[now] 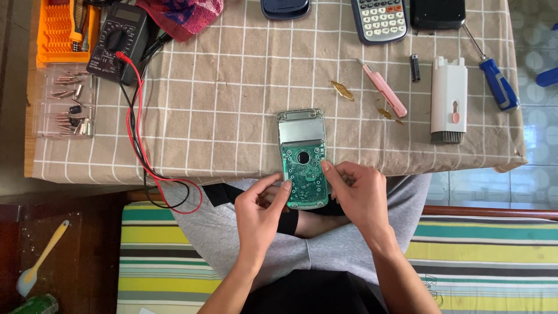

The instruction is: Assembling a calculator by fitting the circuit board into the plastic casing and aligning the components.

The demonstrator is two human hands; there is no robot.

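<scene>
At the table's near edge, the opened calculator [303, 158], back cover already off and green circuit board bared, is pinched between left hand [261, 212] and right hand [359, 195]; reassembly is judged outstanding.

Both arms enter from the bottom of the frame, bare from the forearm to the fingertips, with no sleeve, watch, ring or bracelet showing. The left hand [260, 212] and the right hand [360, 195] wear no gloves, and the fingernails are short and unpainted. In the lower middle of the frame the legs wear light grey trousers, beside dark black cloth (which garment cannot be told).
</scene>
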